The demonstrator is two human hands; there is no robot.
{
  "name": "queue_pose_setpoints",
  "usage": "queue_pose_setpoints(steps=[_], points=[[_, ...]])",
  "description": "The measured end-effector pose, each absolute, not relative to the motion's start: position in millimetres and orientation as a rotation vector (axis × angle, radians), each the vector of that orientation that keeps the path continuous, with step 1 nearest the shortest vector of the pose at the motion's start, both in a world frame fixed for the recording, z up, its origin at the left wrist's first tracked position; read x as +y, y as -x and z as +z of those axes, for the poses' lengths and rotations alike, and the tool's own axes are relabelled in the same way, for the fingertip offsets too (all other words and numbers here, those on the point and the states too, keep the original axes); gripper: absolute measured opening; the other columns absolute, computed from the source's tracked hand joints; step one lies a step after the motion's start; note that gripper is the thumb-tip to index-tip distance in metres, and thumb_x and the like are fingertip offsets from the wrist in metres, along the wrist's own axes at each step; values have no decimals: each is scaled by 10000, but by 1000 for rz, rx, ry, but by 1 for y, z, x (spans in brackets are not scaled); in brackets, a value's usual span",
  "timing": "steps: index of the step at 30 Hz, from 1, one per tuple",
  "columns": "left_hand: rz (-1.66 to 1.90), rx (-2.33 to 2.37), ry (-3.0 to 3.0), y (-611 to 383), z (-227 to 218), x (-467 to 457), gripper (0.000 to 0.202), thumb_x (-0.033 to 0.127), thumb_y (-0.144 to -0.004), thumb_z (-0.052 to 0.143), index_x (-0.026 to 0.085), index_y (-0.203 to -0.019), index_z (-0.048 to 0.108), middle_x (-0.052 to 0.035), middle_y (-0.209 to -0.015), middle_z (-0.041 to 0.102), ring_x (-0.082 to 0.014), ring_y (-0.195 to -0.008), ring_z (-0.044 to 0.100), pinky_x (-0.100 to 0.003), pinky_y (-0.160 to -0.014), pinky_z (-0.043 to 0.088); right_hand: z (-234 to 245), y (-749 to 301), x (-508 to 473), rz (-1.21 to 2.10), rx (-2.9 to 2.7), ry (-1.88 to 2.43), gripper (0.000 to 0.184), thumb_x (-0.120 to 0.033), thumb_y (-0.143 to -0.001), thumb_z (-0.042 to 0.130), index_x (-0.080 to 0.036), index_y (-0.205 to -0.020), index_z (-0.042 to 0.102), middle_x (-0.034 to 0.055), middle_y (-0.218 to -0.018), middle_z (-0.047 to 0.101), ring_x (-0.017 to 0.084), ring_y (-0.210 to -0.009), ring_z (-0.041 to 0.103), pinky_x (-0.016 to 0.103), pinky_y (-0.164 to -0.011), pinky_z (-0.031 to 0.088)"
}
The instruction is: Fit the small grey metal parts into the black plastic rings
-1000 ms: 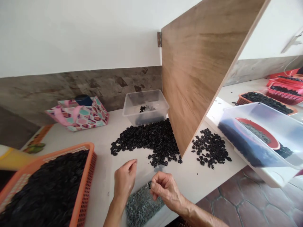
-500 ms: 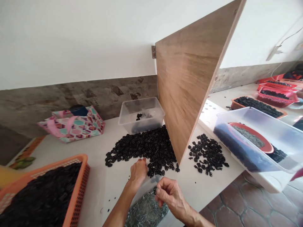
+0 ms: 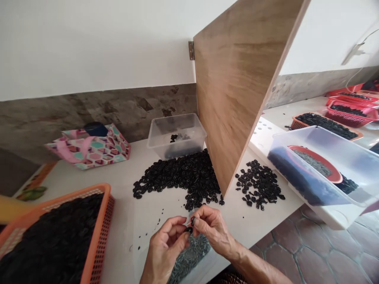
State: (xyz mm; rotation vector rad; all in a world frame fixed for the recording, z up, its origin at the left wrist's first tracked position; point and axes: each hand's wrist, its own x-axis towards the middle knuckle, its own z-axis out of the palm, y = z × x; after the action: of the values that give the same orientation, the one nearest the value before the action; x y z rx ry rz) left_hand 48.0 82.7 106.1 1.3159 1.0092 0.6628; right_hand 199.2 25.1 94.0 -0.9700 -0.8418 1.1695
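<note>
Between thumb and fingers, my left hand pinches a small black plastic piece. My right hand is closed on another small dark piece, too small to tell its kind. The two hands meet fingertip to fingertip above a clear container full of small grey metal pins. Just beyond them a heap of flat black pieces with holes spreads over the white table.
An orange basket of black pieces stands at left. A clear bin and a patterned bag are behind. An upright wooden board divides the table; beyond it lie a smaller black pile and a large clear tub.
My left hand has come back from the edge of the heap with a black piece and now meets my right hand. The view has tipped slightly downward.
</note>
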Motion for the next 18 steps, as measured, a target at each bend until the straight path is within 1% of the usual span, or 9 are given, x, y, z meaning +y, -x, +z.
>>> queue_pose_setpoints(steps=[3,5,7,10,13,16,18], points=[[837,1063,-1073,-43,97,74,272,361,-573,879,190,-739,748,-15,-602,737,-149,-521,651,-221,-533,546,91,-188,24,1250,-806,944,489,-643,-773,683,-174,-757,546,-20,-631,594,103,-536,553,250,-600,459],[935,1090,-1005,-43,88,72,283,366,-523,902,184,-691,767,-20,-584,739,-147,-516,650,-218,-546,556,88,-182,24,1288,-763,928,500,-649,-751,698,-178,-747,532,-19,-629,603,114,-551,592,266,-627,483],[969,1093,-973,-45,82,70,304,375,-501,909,193,-711,786,-26,-617,758,-157,-542,668,-226,-561,571,85,-179,26,1303,-727,926,509,-657,-732,708,-181,-739,527,-21,-614,610,121,-546,605,275,-623,499],[960,1075,-893,-47,81,65,340,339,-474,928,204,-762,807,-34,-667,775,-165,-580,685,-234,-573,583,83,-179,27,1318,-691,916,513,-650,-714,727,-177,-737,529,-15,-620,626,109,-508,585,270,-586,502],[999,1067,-808,-46,88,61,364,329,-453,941,211,-775,819,-17,-606,746,-148,-520,658,-223,-527,571,84,-181,27,1335,-694,919,520,-645,-698,742,-176,-743,523,-22,-627,620,93,-489,561,245,-554,473],[1064,1102,-789,-39,96,57,362,347,-450,944,232,-773,828,3,-568,720,-138,-480,651,-211,-508,568,90,-182,25,1294,-784,993,516,-657,-730,706,-171,-735,532,-30,-617,591,78,-501,525,217,-538,423],[1078,1125,-791,-34,101,54,365,354,-443,946,241,-771,832,3,-580,724,-135,-486,659,-194,-515,572,95,-183,23,1266,-864,1030,506,-657,-767,667,-172,-721,532,-38,-593,560,79,-504,497,217,-533,401]])
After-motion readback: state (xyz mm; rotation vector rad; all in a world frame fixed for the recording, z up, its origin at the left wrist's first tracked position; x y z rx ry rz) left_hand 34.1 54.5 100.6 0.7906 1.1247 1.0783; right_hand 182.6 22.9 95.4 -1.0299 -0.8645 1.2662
